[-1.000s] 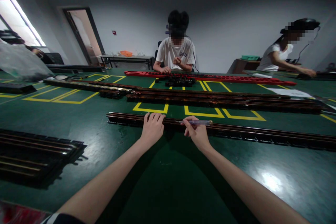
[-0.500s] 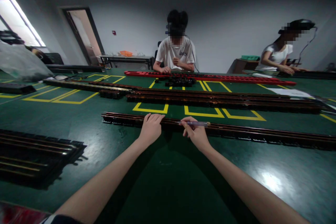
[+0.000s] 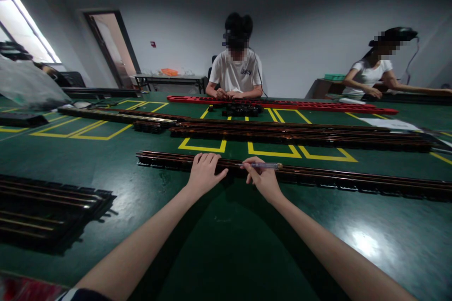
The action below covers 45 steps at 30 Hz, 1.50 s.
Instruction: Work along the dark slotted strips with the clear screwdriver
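A long dark rail (image 3: 328,178) with copper-coloured strips along it lies across the green table in front of me. On its left part rests my left hand (image 3: 205,171), palm down, the fingers over the top and the thumb spread to the right. My right hand (image 3: 263,179) is closed round a small screwdriver (image 3: 266,166) with a clear purplish handle. The thin tip points left, at the rail between my two hands; whether it touches the rail I cannot make out.
More dark rails (image 3: 300,135) lie beyond, and another stack of rails (image 3: 45,211) is at the near left. A red slotted strip (image 3: 325,106) lies before a person (image 3: 236,73) opposite. Another person (image 3: 370,73) works at the right. A plastic bag (image 3: 30,82) stands far left.
My left thumb has spread out to the right, away from the fingers. My right hand and the screwdriver have hardly moved. The person opposite has lowered a hand; the one at right has stretched an arm out.
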Each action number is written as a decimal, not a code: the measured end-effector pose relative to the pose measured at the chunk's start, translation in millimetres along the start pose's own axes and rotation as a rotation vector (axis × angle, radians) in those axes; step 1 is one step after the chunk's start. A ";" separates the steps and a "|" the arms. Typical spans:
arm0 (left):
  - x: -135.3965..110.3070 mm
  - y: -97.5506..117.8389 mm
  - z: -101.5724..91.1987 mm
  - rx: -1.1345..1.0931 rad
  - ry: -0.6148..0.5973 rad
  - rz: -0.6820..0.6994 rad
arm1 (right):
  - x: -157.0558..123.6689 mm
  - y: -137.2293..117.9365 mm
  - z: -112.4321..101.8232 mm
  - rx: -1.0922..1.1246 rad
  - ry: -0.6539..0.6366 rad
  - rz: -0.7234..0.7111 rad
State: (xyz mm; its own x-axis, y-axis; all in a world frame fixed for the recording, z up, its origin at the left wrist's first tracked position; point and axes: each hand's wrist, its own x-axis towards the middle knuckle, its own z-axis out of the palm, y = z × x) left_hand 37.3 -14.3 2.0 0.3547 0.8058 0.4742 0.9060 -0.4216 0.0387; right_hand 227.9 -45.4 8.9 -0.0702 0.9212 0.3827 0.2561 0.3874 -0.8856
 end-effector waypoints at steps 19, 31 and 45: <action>0.7 3.5 3.6 0.035 0.018 -0.015 | 0.7 0.6 0.9 0.007 0.006 -0.013; 0.8 4.3 2.6 0.031 0.011 -0.016 | -0.7 -1.1 -0.1 0.013 -0.003 -0.007; 0.0 3.9 4.8 0.050 0.040 -0.021 | 0.7 0.8 2.4 0.068 0.001 0.016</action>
State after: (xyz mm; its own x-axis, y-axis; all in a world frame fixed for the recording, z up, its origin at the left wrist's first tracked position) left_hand 42.0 -13.9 -2.0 0.3266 0.7964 0.5090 0.9240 -0.3823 0.0052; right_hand 225.7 -44.3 7.9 -0.0658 0.9272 0.3687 0.1914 0.3743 -0.9073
